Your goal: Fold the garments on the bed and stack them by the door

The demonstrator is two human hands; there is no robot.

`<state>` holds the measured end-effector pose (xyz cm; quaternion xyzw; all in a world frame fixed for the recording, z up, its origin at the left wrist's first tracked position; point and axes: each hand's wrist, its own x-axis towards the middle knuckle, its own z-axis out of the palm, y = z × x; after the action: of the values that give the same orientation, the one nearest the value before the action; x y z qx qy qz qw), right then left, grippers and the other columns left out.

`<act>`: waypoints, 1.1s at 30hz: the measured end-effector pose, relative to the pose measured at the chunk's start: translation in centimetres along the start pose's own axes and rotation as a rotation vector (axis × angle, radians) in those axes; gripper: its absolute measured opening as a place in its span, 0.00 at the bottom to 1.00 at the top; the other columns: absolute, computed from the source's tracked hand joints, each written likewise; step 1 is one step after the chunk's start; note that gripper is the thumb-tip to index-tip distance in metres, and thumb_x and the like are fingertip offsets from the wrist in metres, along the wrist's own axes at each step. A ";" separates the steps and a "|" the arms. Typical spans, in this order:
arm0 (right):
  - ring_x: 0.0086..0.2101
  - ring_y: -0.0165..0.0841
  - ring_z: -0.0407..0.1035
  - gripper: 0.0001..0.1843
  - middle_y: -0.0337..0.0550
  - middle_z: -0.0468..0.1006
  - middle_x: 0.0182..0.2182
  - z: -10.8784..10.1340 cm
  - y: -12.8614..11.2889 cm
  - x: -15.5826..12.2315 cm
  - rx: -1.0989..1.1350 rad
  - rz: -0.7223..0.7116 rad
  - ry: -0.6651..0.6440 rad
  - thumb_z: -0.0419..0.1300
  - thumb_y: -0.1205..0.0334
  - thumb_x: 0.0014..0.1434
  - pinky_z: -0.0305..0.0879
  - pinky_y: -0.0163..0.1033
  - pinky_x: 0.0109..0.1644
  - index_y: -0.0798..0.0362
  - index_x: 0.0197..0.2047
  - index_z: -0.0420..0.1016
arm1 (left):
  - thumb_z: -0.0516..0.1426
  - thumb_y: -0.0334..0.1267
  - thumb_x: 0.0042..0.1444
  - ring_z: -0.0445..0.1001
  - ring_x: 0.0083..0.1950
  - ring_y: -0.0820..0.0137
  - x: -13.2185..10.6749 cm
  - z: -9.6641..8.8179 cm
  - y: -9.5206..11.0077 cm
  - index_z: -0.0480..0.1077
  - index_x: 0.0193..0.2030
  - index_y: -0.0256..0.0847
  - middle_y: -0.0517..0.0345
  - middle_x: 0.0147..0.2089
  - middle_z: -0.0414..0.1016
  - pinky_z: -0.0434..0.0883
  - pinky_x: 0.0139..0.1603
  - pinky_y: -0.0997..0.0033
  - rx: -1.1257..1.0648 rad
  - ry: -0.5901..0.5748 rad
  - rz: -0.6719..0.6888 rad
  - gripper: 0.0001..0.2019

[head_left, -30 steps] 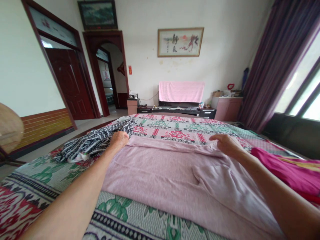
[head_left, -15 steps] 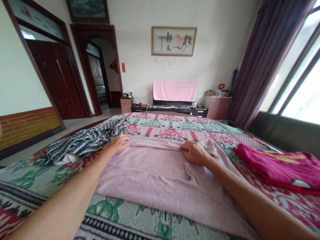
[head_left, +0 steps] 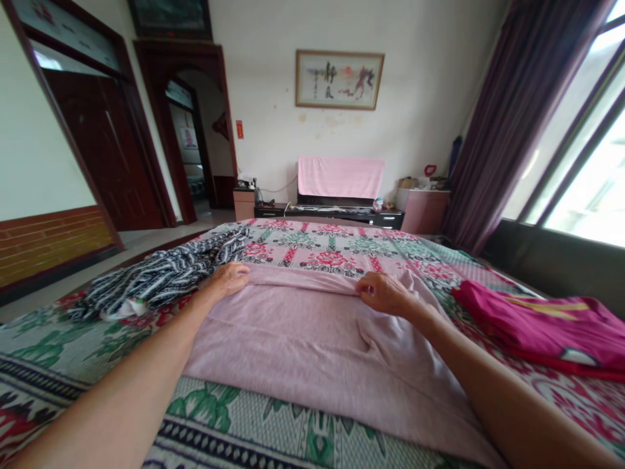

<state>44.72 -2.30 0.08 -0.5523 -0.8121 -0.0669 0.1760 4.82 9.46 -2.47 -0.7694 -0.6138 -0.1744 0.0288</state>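
A pale mauve-pink garment [head_left: 293, 339] of soft knit cloth lies spread on the bed, with a narrow strip turned over along its far edge. I cannot tell what kind of garment it is. At its far left corner my left hand [head_left: 228, 280] is closed, fingers curled on the edge of the cloth. Further right, my right hand [head_left: 385, 293] pinches the turned strip between thumb and fingers. Bunched cloth rises behind and beside the right wrist, and creases run across the garment near that hand.
Left of the garment lies a crumpled black-and-white patterned cloth [head_left: 161, 277]. A folded magenta garment [head_left: 541, 326] rests on the right. The flowered bedspread [head_left: 332, 241] covers the bed. Beyond its far end stands a low black cabinet [head_left: 273, 213], with a pink cloth [head_left: 342, 176] draped above it.
My right hand has slid slightly to the right along the strip, and the cloth between the hands looks straighter. My left hand still grips the far left corner.
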 end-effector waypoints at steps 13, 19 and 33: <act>0.33 0.33 0.71 0.12 0.44 0.78 0.32 0.7 -0.1 0.1 0.023 -0.105 0.031 0.55 0.69 0.50 0.64 0.35 0.39 0.52 0.34 0.79 | 0.55 0.33 0.43 0.77 0.42 0.69 -0.6 -4.8 -0.6 0.79 0.44 0.46 0.62 0.42 0.81 0.68 0.42 0.79 -0.025 -0.151 -0.043 0.20; 0.36 0.34 0.72 0.16 0.45 0.79 0.35 1.0 0.7 0.1 0.001 -0.068 -0.016 0.52 0.71 0.51 0.65 0.36 0.43 0.52 0.37 0.80 | 0.52 0.33 0.50 0.76 0.48 0.67 -0.4 -2.8 -1.4 0.79 0.44 0.49 0.58 0.42 0.81 0.68 0.49 0.75 0.102 -0.107 0.075 0.19; 0.29 0.30 0.70 0.13 0.42 0.77 0.28 1.0 0.4 0.2 0.072 -0.160 0.053 0.53 0.70 0.50 0.62 0.33 0.35 0.53 0.31 0.80 | 0.51 0.33 0.50 0.76 0.48 0.64 -0.7 -2.6 -1.7 0.79 0.42 0.47 0.56 0.44 0.80 0.68 0.51 0.71 0.153 0.064 -0.013 0.18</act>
<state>44.78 -1.69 -0.84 -0.4768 -0.8507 -0.0662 0.2110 2.52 8.58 -0.56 -0.7550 -0.6290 -0.1518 0.1059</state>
